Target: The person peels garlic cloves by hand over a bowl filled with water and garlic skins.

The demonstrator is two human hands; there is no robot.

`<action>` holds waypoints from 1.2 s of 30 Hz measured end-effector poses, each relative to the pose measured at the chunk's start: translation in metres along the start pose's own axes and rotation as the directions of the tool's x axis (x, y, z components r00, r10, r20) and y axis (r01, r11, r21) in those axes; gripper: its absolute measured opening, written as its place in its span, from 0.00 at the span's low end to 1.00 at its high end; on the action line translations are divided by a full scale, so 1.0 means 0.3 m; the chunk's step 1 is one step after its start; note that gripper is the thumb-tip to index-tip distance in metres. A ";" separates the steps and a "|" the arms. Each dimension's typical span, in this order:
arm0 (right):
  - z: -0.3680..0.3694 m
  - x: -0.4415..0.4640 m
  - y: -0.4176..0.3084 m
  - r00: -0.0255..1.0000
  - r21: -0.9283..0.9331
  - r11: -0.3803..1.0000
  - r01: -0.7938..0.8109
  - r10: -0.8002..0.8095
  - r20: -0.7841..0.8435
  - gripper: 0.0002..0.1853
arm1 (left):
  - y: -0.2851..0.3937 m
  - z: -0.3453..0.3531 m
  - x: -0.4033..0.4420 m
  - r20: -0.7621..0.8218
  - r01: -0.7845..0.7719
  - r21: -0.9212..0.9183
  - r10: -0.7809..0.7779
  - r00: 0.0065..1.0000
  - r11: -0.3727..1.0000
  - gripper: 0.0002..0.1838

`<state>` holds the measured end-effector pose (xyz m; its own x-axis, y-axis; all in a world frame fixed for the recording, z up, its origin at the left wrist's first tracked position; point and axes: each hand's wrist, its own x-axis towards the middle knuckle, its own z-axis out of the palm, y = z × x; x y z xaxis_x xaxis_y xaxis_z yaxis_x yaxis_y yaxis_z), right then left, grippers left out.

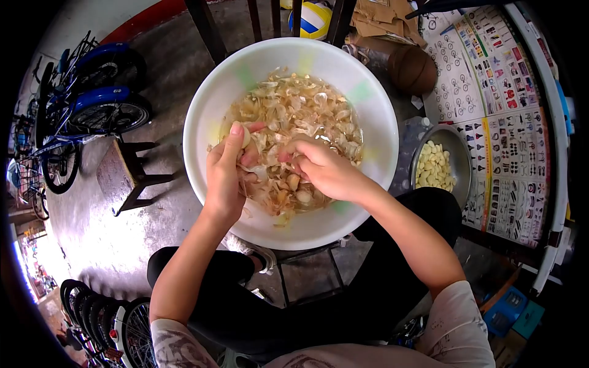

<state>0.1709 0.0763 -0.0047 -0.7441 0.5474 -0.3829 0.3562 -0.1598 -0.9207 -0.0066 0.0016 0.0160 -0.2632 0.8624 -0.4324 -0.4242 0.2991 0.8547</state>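
Note:
A large white basin (pixel 199 184) stands between my knees, with water, garlic skins (pixel 307 101) and several unpeeled garlic cloves (pixel 303 196) in it. Over its left side, my left hand (pixel 230 162) is closed on a pale garlic clove (pixel 246 137), pinched between thumb and fingers. My right hand (pixel 316 162) is above the middle of the basin, close to the floating skins. Its fingers are curled together, and whatever is between them is hidden.
At right, a metal bowl (pixel 469 165) holds peeled garlic cloves (pixel 434 165), beside a panel of printed sheets (pixel 454 92). A basketball (pixel 412 69) and volleyball (pixel 311 20) lie beyond the basin. A wooden stool (pixel 116 172) and bicycles (pixel 101 107) are at left.

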 end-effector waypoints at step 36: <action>-0.010 0.042 -0.001 0.991 0.746 0.652 -0.135 0.097 0.095 0.17 | 0.026 0.017 -0.032 0.144 -0.122 0.375 0.073 0.987 0.919 0.19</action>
<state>0.1631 0.0856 -0.0089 -0.7563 0.4492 -0.4755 -0.0890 -0.7908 -0.6055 -0.0031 -0.0022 0.0283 -0.1663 0.9316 -0.3233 -0.0322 0.3225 0.9460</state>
